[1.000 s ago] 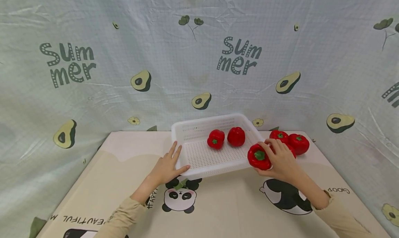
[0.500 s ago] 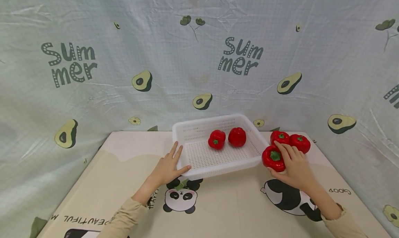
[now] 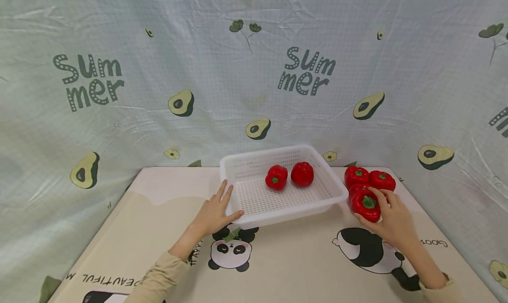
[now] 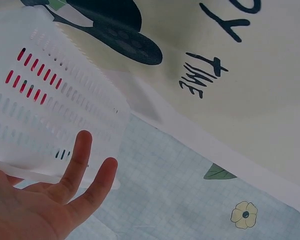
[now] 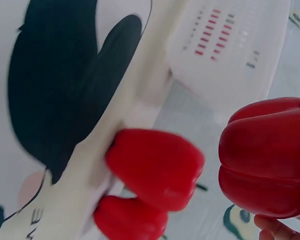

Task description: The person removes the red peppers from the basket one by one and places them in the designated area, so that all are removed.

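My right hand (image 3: 397,221) grips a red bell pepper (image 3: 366,206), its green stem facing up, to the right of the white plastic basket (image 3: 285,215). Fingers (image 5: 275,230) and the held pepper show at the right side of the right wrist view. Just behind it, partly covered, is another red bell pepper (image 3: 356,188). My left hand (image 3: 212,215) rests at the basket's left end, fingers spread and thumb over the front corner. Inside the basket lie two red bell peppers, one with its stem towards me (image 3: 276,177) and one beside it (image 3: 302,174).
Two more red bell peppers, a left one (image 3: 356,175) and a right one (image 3: 382,181), sit at the table's back right corner. A printed cloth (image 3: 214,73) hangs behind the table. The tabletop (image 3: 293,267) carries panda drawings and lettering.
My right hand has carried the bell pepper rightwards, away from the basket's right front corner to in front of the other peppers. The left hand and basket have stayed in place.
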Action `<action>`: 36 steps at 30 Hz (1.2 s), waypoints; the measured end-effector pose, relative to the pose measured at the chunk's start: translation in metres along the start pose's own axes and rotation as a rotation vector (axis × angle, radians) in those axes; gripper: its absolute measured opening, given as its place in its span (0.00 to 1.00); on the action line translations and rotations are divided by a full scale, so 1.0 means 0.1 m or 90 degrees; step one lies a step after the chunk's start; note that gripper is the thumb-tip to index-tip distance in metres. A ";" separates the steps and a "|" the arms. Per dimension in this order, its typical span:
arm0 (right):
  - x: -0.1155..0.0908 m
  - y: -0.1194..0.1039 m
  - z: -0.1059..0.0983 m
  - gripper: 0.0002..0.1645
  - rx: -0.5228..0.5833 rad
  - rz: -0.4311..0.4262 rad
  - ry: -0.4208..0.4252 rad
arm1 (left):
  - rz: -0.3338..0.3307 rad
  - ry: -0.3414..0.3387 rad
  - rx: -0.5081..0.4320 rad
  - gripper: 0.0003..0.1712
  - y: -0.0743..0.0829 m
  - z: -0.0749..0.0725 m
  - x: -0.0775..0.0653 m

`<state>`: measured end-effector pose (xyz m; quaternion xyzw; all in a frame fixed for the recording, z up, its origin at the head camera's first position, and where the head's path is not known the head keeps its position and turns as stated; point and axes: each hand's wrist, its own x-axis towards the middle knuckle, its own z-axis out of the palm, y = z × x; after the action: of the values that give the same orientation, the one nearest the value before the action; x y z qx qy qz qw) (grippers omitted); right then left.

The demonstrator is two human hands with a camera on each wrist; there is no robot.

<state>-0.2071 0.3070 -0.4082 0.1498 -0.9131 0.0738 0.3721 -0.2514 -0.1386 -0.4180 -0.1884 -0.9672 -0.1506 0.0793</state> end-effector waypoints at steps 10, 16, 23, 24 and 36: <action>-0.13 0.18 -0.04 0.49 -0.019 0.112 -0.047 | -0.003 -0.005 0.000 0.49 0.00 0.01 0.00; -0.16 0.31 -0.05 0.47 -0.029 0.135 -0.039 | -0.003 -0.004 -0.002 0.49 0.01 0.00 -0.01; -0.15 0.44 -0.07 0.44 -0.044 0.177 -0.032 | -0.004 -0.007 -0.004 0.48 0.02 -0.02 -0.01; -0.14 0.46 -0.07 0.44 -0.047 0.182 -0.029 | -0.003 -0.006 -0.005 0.48 0.02 -0.02 -0.01; -0.09 0.63 0.04 0.43 -0.078 0.288 -0.097 | -0.005 -0.011 -0.011 0.48 0.02 -0.01 -0.01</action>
<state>-0.2244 0.3675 -0.4188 -0.0760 -0.9515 0.0878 0.2847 -0.2499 -0.1377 -0.4171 -0.1864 -0.9673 -0.1575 0.0691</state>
